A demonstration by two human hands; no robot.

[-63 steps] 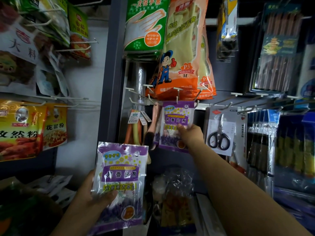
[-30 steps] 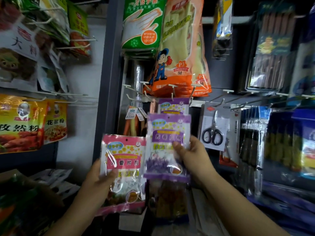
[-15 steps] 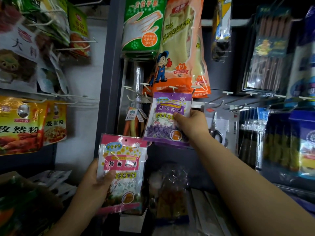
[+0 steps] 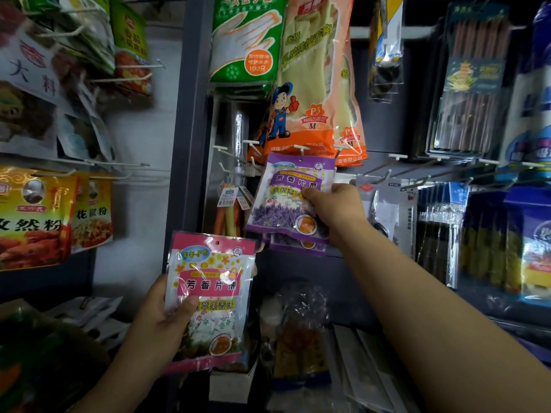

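My right hand (image 4: 338, 208) pinches a purple sachet packet (image 4: 290, 195) by its right edge and holds it up against a white peg hook (image 4: 301, 149) on the dark display panel. Another purple packet (image 4: 295, 247) hangs just behind and below it. My left hand (image 4: 162, 323) grips a pink sachet packet (image 4: 208, 296) lower down, thumb across its front, held upright and apart from the rack.
Orange rubber-glove packs (image 4: 316, 84) and a green glove pack (image 4: 247, 40) hang above the hook. Scissors on a card (image 4: 387, 222) hang right of my right hand. Spice bags (image 4: 32, 216) hang at left. Blue packs (image 4: 533, 242) fill the right side. Bagged goods (image 4: 298, 332) sit below.
Earlier my left hand held a purple packet, then a pink one. My right hand took a purple packet, lifted it from waist height up to the peg hook and pushed it closer.
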